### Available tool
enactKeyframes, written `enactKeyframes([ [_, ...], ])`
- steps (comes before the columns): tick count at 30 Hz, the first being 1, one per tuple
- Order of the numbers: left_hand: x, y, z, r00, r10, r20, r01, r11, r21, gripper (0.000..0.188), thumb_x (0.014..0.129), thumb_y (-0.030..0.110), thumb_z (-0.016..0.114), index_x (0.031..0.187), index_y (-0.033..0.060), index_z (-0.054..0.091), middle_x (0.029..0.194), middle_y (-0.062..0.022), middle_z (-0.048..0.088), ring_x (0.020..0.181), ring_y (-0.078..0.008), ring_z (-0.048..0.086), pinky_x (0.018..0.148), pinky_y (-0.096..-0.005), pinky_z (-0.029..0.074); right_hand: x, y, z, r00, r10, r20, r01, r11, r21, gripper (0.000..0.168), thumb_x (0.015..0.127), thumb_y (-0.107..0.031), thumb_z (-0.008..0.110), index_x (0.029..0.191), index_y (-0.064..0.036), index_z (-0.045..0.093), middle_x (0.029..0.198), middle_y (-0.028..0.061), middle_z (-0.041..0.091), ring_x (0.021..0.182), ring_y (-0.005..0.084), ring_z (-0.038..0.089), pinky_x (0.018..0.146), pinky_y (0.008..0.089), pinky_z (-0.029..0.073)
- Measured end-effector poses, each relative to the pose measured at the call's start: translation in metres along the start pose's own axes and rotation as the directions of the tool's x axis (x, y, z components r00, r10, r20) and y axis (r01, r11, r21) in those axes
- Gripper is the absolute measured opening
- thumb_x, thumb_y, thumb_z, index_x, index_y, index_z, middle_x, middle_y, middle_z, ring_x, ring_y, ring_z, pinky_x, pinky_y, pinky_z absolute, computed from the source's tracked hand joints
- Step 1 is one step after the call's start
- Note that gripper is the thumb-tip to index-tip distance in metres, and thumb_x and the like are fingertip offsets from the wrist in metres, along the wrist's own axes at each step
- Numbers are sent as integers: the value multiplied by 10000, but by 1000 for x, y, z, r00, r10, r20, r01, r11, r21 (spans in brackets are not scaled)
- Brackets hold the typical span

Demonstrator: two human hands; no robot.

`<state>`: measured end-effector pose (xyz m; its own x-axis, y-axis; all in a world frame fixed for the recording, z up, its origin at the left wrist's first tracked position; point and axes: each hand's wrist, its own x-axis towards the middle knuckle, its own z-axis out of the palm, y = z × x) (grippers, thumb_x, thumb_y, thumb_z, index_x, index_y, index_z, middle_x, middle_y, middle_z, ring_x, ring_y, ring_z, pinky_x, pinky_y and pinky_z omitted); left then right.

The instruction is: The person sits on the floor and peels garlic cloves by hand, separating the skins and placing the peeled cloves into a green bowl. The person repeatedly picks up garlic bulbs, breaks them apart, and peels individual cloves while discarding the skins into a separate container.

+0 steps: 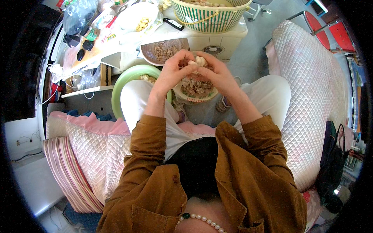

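Observation:
Between my knees, my left hand (174,71) and my right hand (215,72) meet around a garlic bulb (201,61). The fingers of both hands press on its pale cloves. Directly beneath is a round tub (195,99) with papery garlic skins (196,87) piled inside; my hands cover its far part. Just beyond my left hand, a brownish plastic colander (148,53) holds many loose garlic cloves (166,51). A light green basin (118,87) stands beside my left knee, which hides part of it; some pale pieces (147,78) show inside.
Above the hands, a white table (128,39) bears a green-striped basket (212,18), a black-and-white knife handle (174,24) and a white plate (123,19) with peeled cloves (142,24). A quilted cover (311,96) lies over the seat at right. Red chairs (317,30) stand beyond.

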<state>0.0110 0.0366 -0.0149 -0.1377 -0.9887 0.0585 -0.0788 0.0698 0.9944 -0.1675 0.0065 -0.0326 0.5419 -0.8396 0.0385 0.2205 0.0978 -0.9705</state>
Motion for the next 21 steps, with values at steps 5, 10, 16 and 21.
enactKeyframes([
  [5,-5,9,5,998,-51,-29,53,998,43,124,890,137,600,939,60,516,728,1,535,653,-59,509,520,-205,428,-3,-10,2,996,66,55,-65,998,-24,460,879,-136,592,1289,27,464,1103,74,588,977,126,567,808,261,495],
  [10,-2,12,12,994,36,-101,-18,985,174,108,935,169,527,929,63,548,718,-13,548,614,-72,523,470,-209,435,-2,-3,-1,999,7,53,-3,997,-80,450,892,-141,572,1293,29,460,1113,67,587,971,118,558,815,249,485],
  [16,-2,6,10,985,-21,-171,19,1000,-14,142,958,149,471,931,54,573,700,-13,545,549,-68,501,421,-217,422,-3,-3,1,992,104,70,-107,993,44,459,886,-135,571,1307,9,458,1116,57,575,939,110,552,797,245,472],
  [21,2,-5,7,959,-89,-269,87,996,-18,146,961,138,471,923,37,570,651,10,510,524,-55,469,433,-210,396,1,-10,7,994,98,51,-103,989,109,462,858,-123,586,1289,0,473,1091,45,576,923,99,547,793,232,457],
])
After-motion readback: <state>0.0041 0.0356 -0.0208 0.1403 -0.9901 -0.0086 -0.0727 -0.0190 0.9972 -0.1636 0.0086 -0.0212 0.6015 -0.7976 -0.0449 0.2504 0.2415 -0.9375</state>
